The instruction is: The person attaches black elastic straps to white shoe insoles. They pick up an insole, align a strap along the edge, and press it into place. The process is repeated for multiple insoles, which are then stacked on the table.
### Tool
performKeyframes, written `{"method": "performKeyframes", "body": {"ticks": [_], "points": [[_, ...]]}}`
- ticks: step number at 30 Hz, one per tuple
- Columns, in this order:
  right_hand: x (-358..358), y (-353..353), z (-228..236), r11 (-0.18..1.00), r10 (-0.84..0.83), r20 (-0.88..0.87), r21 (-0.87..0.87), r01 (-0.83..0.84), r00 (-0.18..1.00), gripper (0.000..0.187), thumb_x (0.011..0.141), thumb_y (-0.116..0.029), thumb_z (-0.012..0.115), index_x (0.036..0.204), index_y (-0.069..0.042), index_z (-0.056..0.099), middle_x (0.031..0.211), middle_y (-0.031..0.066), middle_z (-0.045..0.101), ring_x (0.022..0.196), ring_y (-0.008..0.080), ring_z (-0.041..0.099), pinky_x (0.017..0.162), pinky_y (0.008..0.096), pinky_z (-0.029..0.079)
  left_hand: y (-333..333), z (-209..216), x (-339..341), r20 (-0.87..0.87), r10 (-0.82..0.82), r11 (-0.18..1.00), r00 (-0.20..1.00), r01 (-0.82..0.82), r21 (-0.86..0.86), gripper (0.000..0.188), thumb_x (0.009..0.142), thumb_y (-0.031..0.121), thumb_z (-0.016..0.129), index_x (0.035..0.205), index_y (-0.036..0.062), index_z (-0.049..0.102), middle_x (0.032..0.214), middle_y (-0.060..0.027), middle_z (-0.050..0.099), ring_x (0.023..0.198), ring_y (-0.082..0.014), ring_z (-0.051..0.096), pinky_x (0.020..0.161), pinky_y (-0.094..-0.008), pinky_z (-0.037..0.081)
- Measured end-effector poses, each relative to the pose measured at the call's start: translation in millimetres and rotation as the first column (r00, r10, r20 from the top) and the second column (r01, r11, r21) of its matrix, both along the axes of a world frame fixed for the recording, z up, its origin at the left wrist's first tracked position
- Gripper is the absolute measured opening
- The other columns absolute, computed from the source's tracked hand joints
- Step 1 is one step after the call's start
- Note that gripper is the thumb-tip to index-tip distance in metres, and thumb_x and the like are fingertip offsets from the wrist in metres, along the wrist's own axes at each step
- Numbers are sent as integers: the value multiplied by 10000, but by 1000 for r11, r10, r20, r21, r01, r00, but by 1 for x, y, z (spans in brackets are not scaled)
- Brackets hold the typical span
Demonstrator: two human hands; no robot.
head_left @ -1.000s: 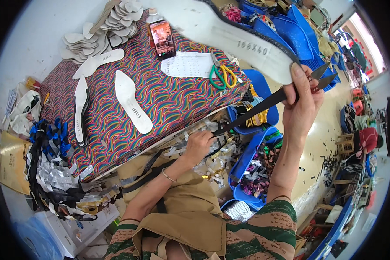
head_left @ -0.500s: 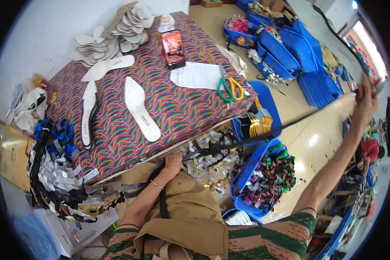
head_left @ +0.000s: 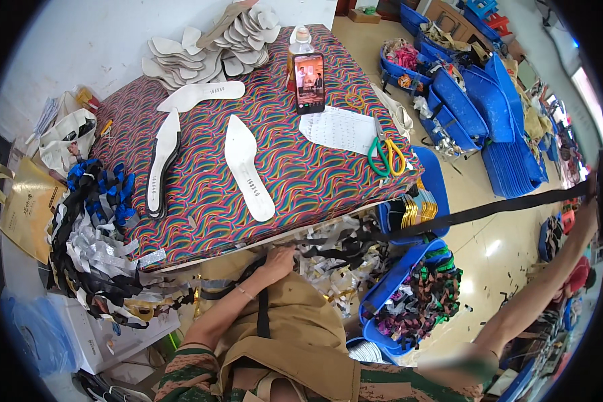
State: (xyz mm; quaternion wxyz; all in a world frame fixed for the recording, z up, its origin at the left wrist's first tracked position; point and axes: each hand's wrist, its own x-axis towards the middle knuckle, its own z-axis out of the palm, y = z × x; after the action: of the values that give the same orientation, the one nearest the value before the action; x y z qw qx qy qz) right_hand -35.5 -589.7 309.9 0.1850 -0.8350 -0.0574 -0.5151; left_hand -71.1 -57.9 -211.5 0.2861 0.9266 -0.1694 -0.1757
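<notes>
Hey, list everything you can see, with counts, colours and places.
tabletop: one, multicoloured, centre
sole pile: one, off-white, by wall
single soles: two, white, on tabletop
sole stack: one, white-and-black, tabletop's left
phone: one, dark, tabletop's far side
bottle: one, see-through, behind phone
paper: one, white, right of phone
scissors: one, green-yellow handles, tabletop's right corner
baskets: several, blue, floor at right
strip bundle: one, blue-black-silver, left of tabletop
scraps: many, mixed, below tabletop
bag: one, gold, far left
long strip: one, black, stretched across right side
apron: one, tan, lower centre
left hand: one, bare, on long strip
right hand: one, bare, far right, partly hidden
</notes>
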Motion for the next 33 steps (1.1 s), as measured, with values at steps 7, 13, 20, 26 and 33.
{"method": "performKeyframes", "body": {"ticks": [7,13,20,26,33], "points": [[-7,225,-156,873,417,-517,458,-170,748,167,822,-105,669,962,-17,691,741,16,633,576,67,527,530,212,388,28,255,8,491,110,821,864,200,-535,513,742,238,783,1169,9,612,1084,-170,645,1003,-336,615,872,-413,490],[7,320,-206,571,792,-542,493,-657,282,173,743,2,675,915,3,663,668,109,591,511,199,574,490,273,412,33,325,41,271,-156,914,950,243,-326,611,716,407,786,1142,-3,632,970,-185,654,904,-344,627,807,-401,487],[7,341,-241,423,858,-499,553,-717,121,283,713,28,721,993,1,688,736,130,672,572,190,644,543,272,476,56,304,36,-15,-308,946,951,304,-113,447,807,411,704,956,-7,650,776,-153,627,723,-373,607,619,-421,457],[28,349,-250,133,938,-255,891,-434,-234,221,795,-109,709,959,39,708,856,110,717,823,176,685,742,280,515,75,339,17,158,-328,944,931,315,101,269,760,182,706,974,40,627,820,-111,613,780,-321,627,670,-430,477],[34,368,-248,3,820,-127,976,-218,-557,191,826,-169,738,875,8,686,778,9,632,680,51,529,574,213,377,86,375,14,241,-363,896,900,267,354,408,632,66,738,1017,67,602,819,-76,586,806,-290,624,718,-402,480]]}}
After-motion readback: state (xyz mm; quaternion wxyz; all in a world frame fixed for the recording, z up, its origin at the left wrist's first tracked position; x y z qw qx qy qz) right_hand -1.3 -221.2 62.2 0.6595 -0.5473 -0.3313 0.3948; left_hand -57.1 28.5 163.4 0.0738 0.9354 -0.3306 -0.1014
